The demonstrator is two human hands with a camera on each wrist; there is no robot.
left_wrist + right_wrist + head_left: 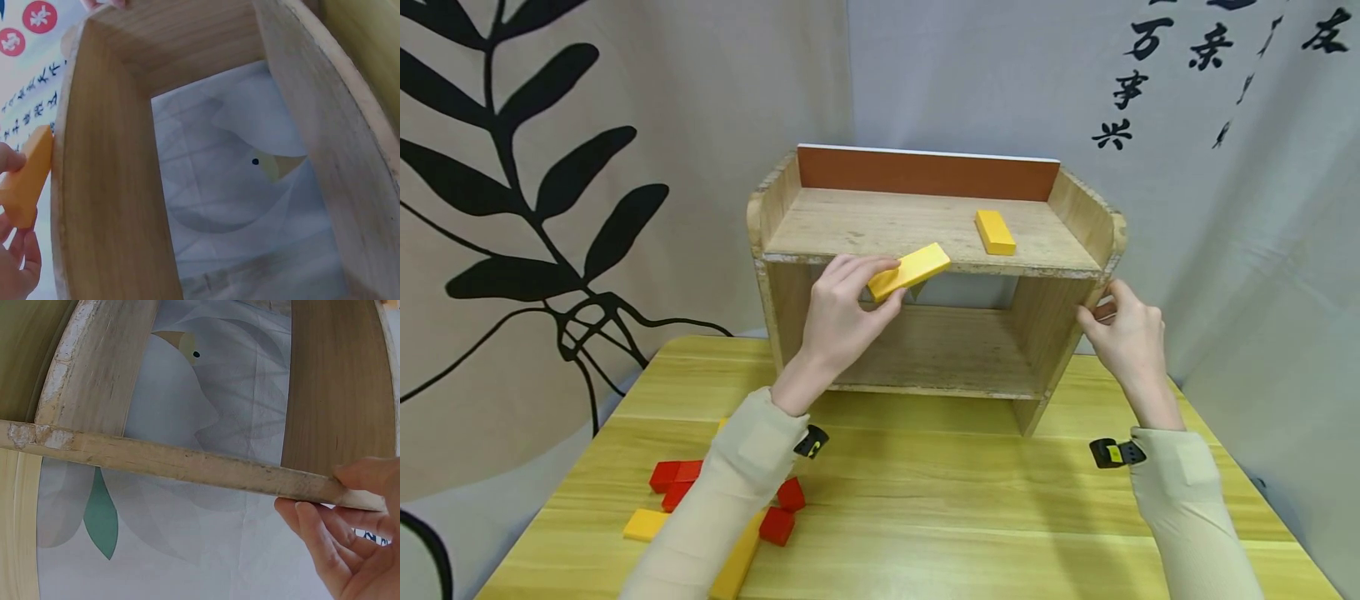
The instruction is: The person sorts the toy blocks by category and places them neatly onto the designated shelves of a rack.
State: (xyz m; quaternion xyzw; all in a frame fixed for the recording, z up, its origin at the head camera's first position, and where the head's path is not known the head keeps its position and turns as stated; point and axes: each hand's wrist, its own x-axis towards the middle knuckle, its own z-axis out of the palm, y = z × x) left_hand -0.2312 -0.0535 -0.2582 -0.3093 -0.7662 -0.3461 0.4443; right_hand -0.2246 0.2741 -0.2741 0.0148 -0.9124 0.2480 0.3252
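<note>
My left hand (848, 310) pinches a yellow block (910, 271) between thumb and fingers, in front of the upper board's front edge. In the left wrist view that block (30, 178) looks orange and lies close beside the board's edge. A small wooden shelf (925, 223) stands on the table. Another yellow block (996, 232) lies on its top board, toward the right. My right hand (1123, 333) grips the shelf's right side panel; in the right wrist view the thumb and fingers (312, 534) hold the panel's edge (237, 474) from both sides.
Several red blocks (777, 526) and yellow blocks (646, 525) lie on the wooden table (962, 517) at front left, partly hidden by my left sleeve. A reddish-brown back board (925, 172) rises behind the top board. Patterned curtains (970, 75) hang behind.
</note>
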